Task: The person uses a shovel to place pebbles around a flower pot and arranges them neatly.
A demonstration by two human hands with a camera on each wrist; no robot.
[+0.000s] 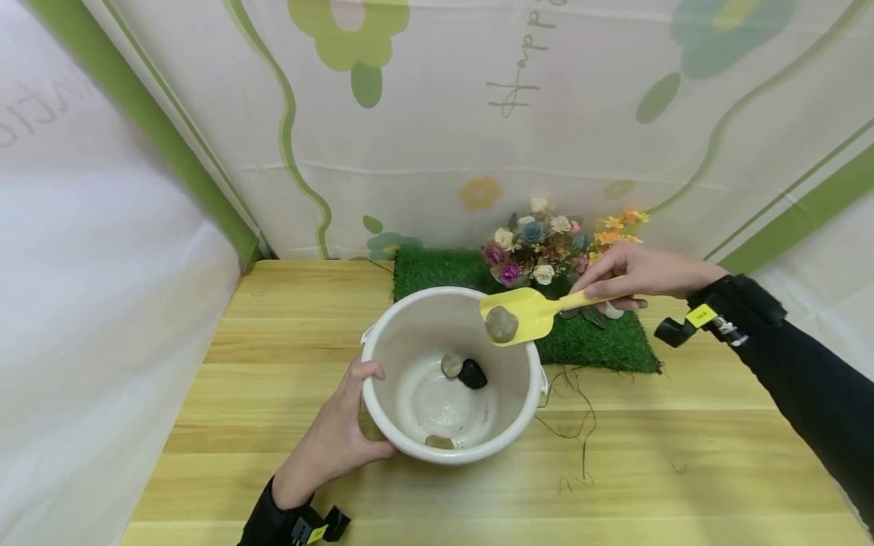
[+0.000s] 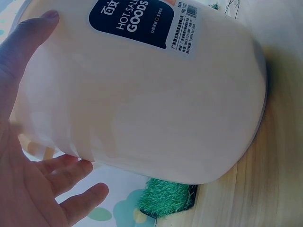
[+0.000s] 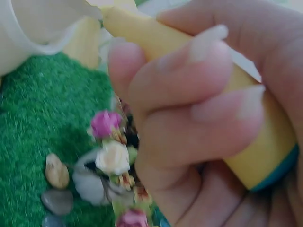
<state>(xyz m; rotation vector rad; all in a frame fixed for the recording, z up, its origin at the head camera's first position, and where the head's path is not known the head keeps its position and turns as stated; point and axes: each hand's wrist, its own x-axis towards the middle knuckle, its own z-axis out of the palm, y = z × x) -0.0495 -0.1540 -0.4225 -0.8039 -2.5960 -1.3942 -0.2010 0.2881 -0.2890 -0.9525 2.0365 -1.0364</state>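
A white bucket (image 1: pixel 444 453) stands upright on the table, and my left hand (image 1: pixel 344 425) grips its left rim, fingers over the edge and thumb along the outer wall. In the left wrist view the bucket's side (image 2: pixel 156 104) bears a dark label (image 2: pixel 132 21). My right hand (image 1: pixel 631 273) holds a yellow toy shovel (image 1: pixel 536 312) by its handle (image 3: pixel 156 38), fingers wrapped round it. A greyish stone (image 1: pixel 501 324) lies on the shovel's blade, over the bucket's right back rim. Inside the bucket are a pale stone (image 1: pixel 451 365), a black stone (image 1: pixel 473 374) and a brownish stone (image 1: pixel 439 441).
Green artificial turf (image 1: pixel 437 267) lies behind and right of the bucket. On it stand artificial flowers (image 1: pixel 542 239), with several stones (image 3: pixel 57 201) beside them. Thin dark strands (image 1: pixel 580 432) lie on the wooden table (image 1: pixel 287 326). Patterned cloth (image 1: pixel 437 136) encloses the back and sides.
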